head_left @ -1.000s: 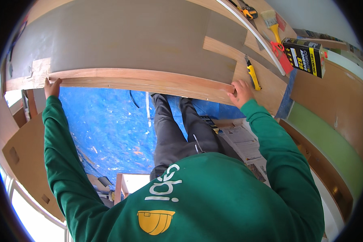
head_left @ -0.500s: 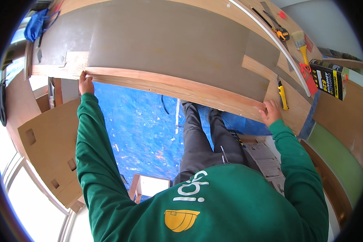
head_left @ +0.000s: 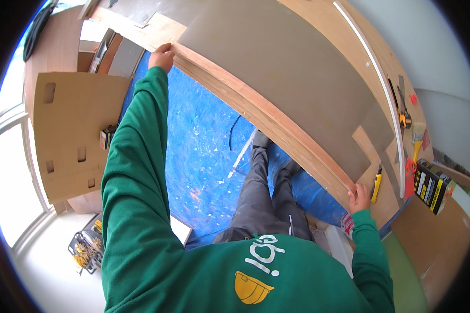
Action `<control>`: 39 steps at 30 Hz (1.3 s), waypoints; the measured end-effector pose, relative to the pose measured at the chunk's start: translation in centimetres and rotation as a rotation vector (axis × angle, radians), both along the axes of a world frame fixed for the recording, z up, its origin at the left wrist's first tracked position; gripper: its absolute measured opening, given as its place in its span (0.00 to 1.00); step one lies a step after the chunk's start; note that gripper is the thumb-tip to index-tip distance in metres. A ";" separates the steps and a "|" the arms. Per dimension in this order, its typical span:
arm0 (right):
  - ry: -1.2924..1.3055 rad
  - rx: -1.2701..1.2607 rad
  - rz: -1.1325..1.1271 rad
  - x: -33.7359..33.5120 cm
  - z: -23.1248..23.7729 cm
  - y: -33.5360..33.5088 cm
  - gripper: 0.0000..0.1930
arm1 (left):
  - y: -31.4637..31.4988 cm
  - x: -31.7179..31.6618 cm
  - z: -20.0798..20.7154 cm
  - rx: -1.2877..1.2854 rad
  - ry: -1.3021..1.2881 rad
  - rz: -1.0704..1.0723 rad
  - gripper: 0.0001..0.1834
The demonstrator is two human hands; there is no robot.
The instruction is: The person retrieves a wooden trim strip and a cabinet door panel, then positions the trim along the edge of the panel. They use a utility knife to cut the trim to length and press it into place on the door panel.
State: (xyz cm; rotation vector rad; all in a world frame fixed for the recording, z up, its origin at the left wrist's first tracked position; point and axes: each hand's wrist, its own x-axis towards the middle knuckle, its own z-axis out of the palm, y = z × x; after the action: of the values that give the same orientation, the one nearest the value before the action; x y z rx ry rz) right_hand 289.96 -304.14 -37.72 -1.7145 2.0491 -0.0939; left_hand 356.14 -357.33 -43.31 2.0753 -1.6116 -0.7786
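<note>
A long, thin wooden strip [head_left: 266,112] lies along the near edge of a wooden bench top [head_left: 378,206]. At its far left end, my left hand [head_left: 162,58] grips it with thumb and fingers closed. My right hand [head_left: 359,198] pinches the opposite end, near the bench's right corner. Behind the strip, a large grey-brown sheet [head_left: 277,68] covers much of the top. A yellow utility knife [head_left: 376,185] lies just beyond my right hand. A pale wood patch [head_left: 162,30] shows beside my left hand.
A white strip [head_left: 373,60] crosses the bench's far side. Beyond it lie a tape measure [head_left: 404,119], a paintbrush [head_left: 418,141] and an adhesive can [head_left: 431,185]. Blue sheeting [head_left: 198,141] covers the floor. A brown board with cutouts [head_left: 68,135] stands at left.
My view has turned, so the bench and strip now slant down to the right. Both hands stay at the strip's ends.
</note>
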 end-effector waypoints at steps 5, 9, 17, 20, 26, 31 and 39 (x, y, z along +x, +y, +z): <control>-0.202 0.025 -0.236 0.3 2.7 -0.5 0.18 | 1.2 -1.1 1.4 -0.066 0.351 0.188 0.24; -0.629 0.062 -0.620 0.7 9.0 1.1 0.18 | 1.6 -3.9 3.6 0.056 0.750 0.360 0.31; -0.614 -0.139 -0.282 7.6 23.9 -0.8 0.26 | 2.0 -3.2 4.4 -0.109 1.217 0.601 0.36; -0.624 -0.308 -0.171 9.6 26.9 -1.9 0.29 | 4.4 -6.9 6.2 -0.171 1.167 0.706 0.38; -0.701 -0.680 0.252 11.7 34.1 -8.5 0.34 | 17.3 -15.3 11.4 -0.026 1.233 0.653 0.31; -0.742 -0.910 0.262 13.2 35.9 -11.6 0.29 | 32.5 -18.6 6.2 0.299 1.022 0.432 0.27; -0.904 -1.052 0.308 13.7 36.0 -12.6 0.32 | 47.6 -21.1 6.1 0.678 0.723 0.102 0.22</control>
State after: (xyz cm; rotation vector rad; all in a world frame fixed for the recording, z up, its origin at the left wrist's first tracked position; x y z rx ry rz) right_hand 303.63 -316.70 -1.77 -1.9021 1.0241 -1.7210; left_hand 335.00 -309.74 -37.16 1.8655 -0.8922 -1.9556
